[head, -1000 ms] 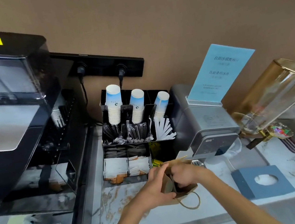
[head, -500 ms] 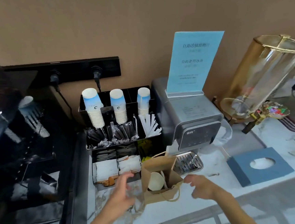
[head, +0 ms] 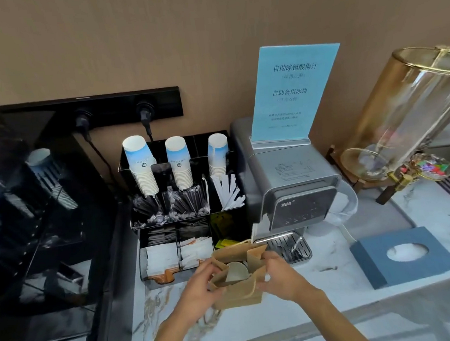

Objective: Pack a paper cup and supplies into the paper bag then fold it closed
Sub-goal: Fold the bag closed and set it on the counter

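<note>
A small brown paper bag (head: pixel 238 291) stands on the marble counter with its mouth open toward me. Inside it lies a white paper cup (head: pixel 236 271), seen from its open end. My left hand (head: pixel 199 289) grips the bag's left side near the top. My right hand (head: pixel 278 274) holds the bag's right side at the rim. A twine handle loops down the bag's front. Other contents of the bag are hidden.
A black organiser (head: pixel 144 259) behind the bag holds stacked paper cups (head: pixel 178 162), wrapped stirrers, straws and sachets. A grey dispenser machine (head: pixel 296 186) with a drip tray stands at the right, a blue tissue box (head: pixel 403 256) beyond it, a black coffee machine (head: pixel 33 228) on the left.
Both hands have come back onto the bag's two sides; half a second ago they were apart from it. The bag's top flaps are pressed further inward.
</note>
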`<state>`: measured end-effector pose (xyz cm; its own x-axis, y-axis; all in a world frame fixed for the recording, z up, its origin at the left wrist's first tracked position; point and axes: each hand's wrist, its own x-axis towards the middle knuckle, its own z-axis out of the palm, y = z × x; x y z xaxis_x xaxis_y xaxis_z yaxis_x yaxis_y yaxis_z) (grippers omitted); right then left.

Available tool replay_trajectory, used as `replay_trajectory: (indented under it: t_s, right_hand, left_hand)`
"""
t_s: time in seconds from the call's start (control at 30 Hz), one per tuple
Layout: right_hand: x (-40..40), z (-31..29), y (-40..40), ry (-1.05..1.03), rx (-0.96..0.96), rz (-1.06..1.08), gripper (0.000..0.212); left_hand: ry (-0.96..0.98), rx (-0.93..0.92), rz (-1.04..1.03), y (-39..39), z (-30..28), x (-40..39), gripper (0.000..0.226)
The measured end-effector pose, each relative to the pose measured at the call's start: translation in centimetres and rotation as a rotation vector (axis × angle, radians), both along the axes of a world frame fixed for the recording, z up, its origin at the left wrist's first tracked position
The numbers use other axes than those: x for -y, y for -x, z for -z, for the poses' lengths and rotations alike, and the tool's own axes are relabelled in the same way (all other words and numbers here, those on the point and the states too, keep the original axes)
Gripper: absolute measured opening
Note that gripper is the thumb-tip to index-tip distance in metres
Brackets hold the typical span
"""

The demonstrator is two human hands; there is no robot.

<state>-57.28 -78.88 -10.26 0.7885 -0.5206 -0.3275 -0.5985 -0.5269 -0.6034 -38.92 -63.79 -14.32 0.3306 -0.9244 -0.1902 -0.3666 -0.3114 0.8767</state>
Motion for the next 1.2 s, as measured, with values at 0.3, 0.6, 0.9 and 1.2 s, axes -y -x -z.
replay_trajectory:
  t_s: [0.3, 0.6, 0.9, 1.2]
  right_hand:
    - [-0.6, 1.8, 0.6, -0.245, 0.36, 0.305, 0.038]
    - [-0.3, 3.5, 1.5, -0.376, 0.476, 0.313, 0.044]
    - [-1.5, 0.6, -0.8, -0.095, 0.054, 0.007, 0.021]
    - [-2.9, 1.5, -4.7, 0.312, -0.257, -0.165, 0.038]
  left_hand:
    - [0.124, -0.412, -0.339, -0.4, -1.6, -0.5, 0.013]
    - [-0.015, -0.126, -0.102, -0.9, -2.2, -1.1, 0.034]
    - [-0.106, 0.195, 0.065, -0.6, -1.1, -0.6, 0.025]
    - [-0.271, 0.257, 0.088, -0.3, 0.0, 1.1, 0.029]
